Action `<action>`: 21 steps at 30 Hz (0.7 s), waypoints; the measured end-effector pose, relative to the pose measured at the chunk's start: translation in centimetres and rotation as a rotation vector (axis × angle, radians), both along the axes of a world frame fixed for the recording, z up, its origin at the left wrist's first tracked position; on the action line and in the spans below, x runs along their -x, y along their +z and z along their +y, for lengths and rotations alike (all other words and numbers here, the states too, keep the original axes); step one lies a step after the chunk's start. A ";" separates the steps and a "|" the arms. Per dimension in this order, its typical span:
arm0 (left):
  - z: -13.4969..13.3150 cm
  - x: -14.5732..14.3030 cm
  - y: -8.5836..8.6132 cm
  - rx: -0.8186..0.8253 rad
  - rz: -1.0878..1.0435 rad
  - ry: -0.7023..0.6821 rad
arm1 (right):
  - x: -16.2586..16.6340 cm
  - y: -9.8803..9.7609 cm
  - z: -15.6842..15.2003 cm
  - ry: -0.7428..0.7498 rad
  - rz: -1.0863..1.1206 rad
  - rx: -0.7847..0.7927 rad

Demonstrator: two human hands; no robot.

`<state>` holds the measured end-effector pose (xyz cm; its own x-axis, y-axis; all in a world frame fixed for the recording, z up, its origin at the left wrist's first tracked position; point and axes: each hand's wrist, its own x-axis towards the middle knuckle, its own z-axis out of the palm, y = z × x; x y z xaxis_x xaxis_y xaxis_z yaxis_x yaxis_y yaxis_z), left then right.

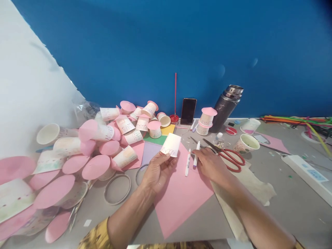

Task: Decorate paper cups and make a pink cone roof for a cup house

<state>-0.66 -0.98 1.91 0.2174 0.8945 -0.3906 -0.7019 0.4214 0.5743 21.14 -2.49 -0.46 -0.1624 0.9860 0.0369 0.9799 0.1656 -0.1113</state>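
My left hand (pixel 159 171) is closed around a white paper cup (pixel 171 144), held upside down and slightly tilted, with a purple squiggle near its lower rim. My right hand (pixel 207 160) is at a white marker (pixel 196 155) with a purple end, its fingertips pinched against the barrel. Just left of it lies a second white marker (pixel 187 162) on a pink paper sheet (pixel 181 200). Red-handled scissors (pixel 237 160) rest beyond my right hand, partly covered by it.
Many decorated cups with pink paper discs (pixel 95 167) are heaped at left. Tape rolls (pixel 118 189) lie before them. At the back stand a phone (pixel 188 111), a stacked cup pair (pixel 206 121) and a dark flask (pixel 225 110). A power strip (pixel 306 173) is at right.
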 end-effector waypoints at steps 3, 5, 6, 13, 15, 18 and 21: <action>0.1 0.0 0.2 0.009 -0.009 0.013 | 0.3 0.6 -0.2 0.014 -0.021 0.052; 0.1 0.0 0.3 0.018 -0.005 0.016 | 0.4 0.9 -0.4 0.016 -0.038 0.085; 0.2 0.0 0.4 0.022 0.001 0.018 | 0.5 1.1 -0.4 0.016 -0.048 0.096; 0.3 0.1 0.5 0.017 0.027 0.023 | 0.7 1.5 -0.6 0.014 -0.093 0.114; 0.3 0.1 0.5 0.014 0.030 0.026 | 0.9 1.5 -0.6 -0.008 -0.080 0.068; 0.2 0.0 0.3 -0.006 0.037 0.037 | 1.6 1.1 -0.7 0.013 -0.027 -0.013; 0.1 0.0 0.2 -0.031 0.041 0.021 | 2.2 0.5 -0.8 0.118 0.002 -0.056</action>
<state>-0.66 -0.90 2.10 0.1827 0.9105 -0.3709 -0.6861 0.3883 0.6152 18.91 -3.31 0.01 -0.2774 0.9563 0.0920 0.9530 0.2860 -0.1002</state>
